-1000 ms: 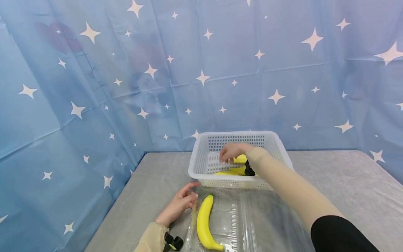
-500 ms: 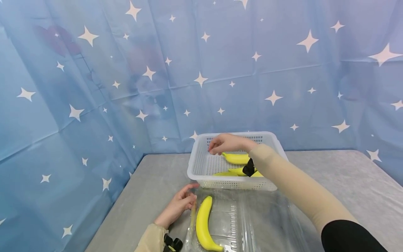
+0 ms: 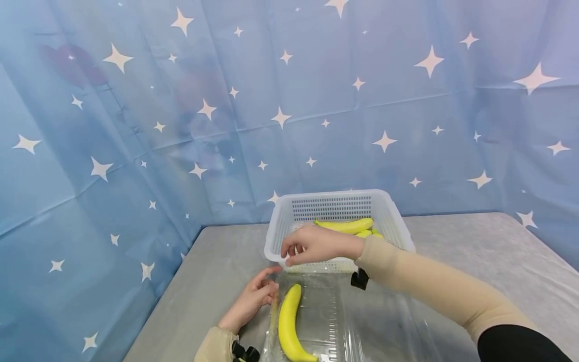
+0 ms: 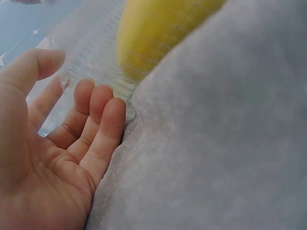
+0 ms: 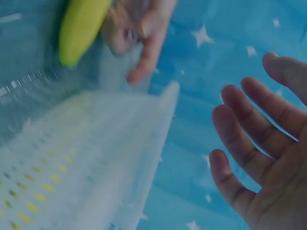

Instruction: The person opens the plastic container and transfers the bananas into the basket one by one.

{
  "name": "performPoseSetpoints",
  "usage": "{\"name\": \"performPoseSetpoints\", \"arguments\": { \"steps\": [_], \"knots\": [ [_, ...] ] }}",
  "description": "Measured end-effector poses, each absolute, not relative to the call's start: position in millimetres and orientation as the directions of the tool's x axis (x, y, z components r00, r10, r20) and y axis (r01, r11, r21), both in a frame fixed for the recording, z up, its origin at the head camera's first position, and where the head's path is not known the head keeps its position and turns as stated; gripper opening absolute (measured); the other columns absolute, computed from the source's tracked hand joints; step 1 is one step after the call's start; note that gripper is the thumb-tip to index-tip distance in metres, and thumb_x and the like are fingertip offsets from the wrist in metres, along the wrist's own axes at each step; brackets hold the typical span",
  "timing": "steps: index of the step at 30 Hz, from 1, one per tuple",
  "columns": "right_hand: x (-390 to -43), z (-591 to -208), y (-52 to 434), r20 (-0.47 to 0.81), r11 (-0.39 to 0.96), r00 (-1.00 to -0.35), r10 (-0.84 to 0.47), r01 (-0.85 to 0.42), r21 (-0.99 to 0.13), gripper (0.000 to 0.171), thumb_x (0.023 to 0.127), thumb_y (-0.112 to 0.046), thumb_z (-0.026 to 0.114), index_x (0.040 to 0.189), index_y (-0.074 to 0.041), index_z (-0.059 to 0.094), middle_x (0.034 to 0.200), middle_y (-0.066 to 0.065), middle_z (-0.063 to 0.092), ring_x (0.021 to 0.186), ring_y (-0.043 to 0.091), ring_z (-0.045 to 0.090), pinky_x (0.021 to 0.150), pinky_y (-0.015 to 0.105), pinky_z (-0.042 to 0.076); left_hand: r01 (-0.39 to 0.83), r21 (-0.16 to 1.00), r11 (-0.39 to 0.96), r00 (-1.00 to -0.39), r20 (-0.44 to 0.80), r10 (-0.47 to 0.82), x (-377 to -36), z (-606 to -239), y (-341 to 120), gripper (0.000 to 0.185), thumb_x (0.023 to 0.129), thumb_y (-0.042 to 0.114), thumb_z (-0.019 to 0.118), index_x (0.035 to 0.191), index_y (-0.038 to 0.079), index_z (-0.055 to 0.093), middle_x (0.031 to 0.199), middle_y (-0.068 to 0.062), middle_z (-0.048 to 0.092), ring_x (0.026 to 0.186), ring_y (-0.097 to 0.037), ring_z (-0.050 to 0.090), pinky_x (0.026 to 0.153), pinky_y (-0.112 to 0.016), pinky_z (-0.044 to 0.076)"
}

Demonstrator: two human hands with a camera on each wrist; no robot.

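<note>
Palm down, my right hand [image 3: 318, 244] hovers over the front rim of a white perforated basket [image 3: 332, 206]. Its fingers [image 5: 244, 148] are loosely bent with nothing between them, as the right wrist view shows. Several yellow bananas [image 3: 350, 227] lie in the basket, partly hidden by this hand. In front stands a clear plastic clamshell container [image 3: 318, 314], its lid folded out to the right. One banana [image 3: 289, 327] lies lengthwise along its left side. My left hand [image 3: 251, 300] rests on the table with relaxed fingertips [image 4: 113, 112] against the container's left wall, index finger near the basket's corner.
A grey cloth-covered table [image 3: 217, 271] runs under everything. Behind it hangs a blue curtain [image 3: 226, 125] with white stars. The basket stands near the table's back edge, close behind the container. Black wrist mounts [image 3: 360, 278] sit on both wrists.
My right hand has come up out of the basket's middle and moved left and toward me, uncovering the bananas at the back. The left hand and the container's banana stay put.
</note>
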State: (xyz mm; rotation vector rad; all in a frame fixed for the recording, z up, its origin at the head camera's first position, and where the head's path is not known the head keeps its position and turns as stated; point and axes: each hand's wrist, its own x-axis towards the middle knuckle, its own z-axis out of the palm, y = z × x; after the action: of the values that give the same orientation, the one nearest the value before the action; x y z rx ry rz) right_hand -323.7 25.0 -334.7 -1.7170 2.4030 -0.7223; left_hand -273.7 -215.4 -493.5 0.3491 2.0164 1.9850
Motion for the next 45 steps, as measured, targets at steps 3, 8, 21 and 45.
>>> {"name": "performPoseSetpoints", "arguments": {
  "steps": [3, 8, 21, 45],
  "knots": [
    [-313, -343, 23, 0.192, 0.210, -0.309, -0.931, -0.887, -0.412, 0.012, 0.092, -0.021, 0.066, 0.102, -0.016, 0.070, 0.085, -0.016, 0.063, 0.073, -0.002, 0.055, 0.068, 0.017, 0.047, -0.027, 0.999, 0.027, -0.932, -0.035, 0.360, -273, -493, -215, 0.047, 0.098, 0.012, 0.056, 0.142, 0.005, 0.041, 0.085, -0.002, 0.057, 0.073, -0.011, 0.057, 0.066, -0.025, 0.052],
    [-296, -360, 23, 0.161, 0.189, -0.266, -0.951, -0.906, -0.380, 0.014, 0.092, -0.023, 0.068, 0.104, -0.017, 0.069, 0.088, -0.017, 0.062, 0.072, -0.007, 0.053, 0.067, 0.011, 0.044, -0.042, 0.998, 0.044, -0.936, -0.055, 0.347, -273, -493, -216, 0.050, 0.097, 0.016, 0.058, 0.143, 0.006, 0.040, 0.086, -0.003, 0.057, 0.073, -0.011, 0.057, 0.067, -0.026, 0.052],
    [-281, -401, 25, 0.180, 0.103, -0.124, -0.976, -0.987, -0.120, 0.041, 0.088, -0.036, 0.072, 0.126, -0.026, 0.063, 0.121, -0.014, 0.060, 0.112, 0.001, 0.053, 0.094, 0.030, 0.042, -0.042, 0.998, 0.050, -0.932, -0.057, 0.359, -271, -492, -216, 0.049, 0.099, 0.017, 0.055, 0.145, 0.008, 0.040, 0.093, -0.006, 0.060, 0.079, -0.016, 0.061, 0.070, -0.029, 0.054],
    [-279, -428, 19, 0.037, -0.010, 0.011, -0.999, -1.000, 0.020, 0.058, 0.082, -0.037, 0.077, 0.135, -0.030, 0.056, 0.136, -0.010, 0.053, 0.129, 0.007, 0.043, 0.103, 0.034, 0.036, -0.013, 1.000, 0.027, -0.927, -0.022, 0.374, -271, -493, -215, 0.048, 0.100, 0.015, 0.053, 0.144, 0.006, 0.039, 0.086, -0.004, 0.058, 0.070, -0.012, 0.059, 0.067, -0.027, 0.053]
  ]
}}
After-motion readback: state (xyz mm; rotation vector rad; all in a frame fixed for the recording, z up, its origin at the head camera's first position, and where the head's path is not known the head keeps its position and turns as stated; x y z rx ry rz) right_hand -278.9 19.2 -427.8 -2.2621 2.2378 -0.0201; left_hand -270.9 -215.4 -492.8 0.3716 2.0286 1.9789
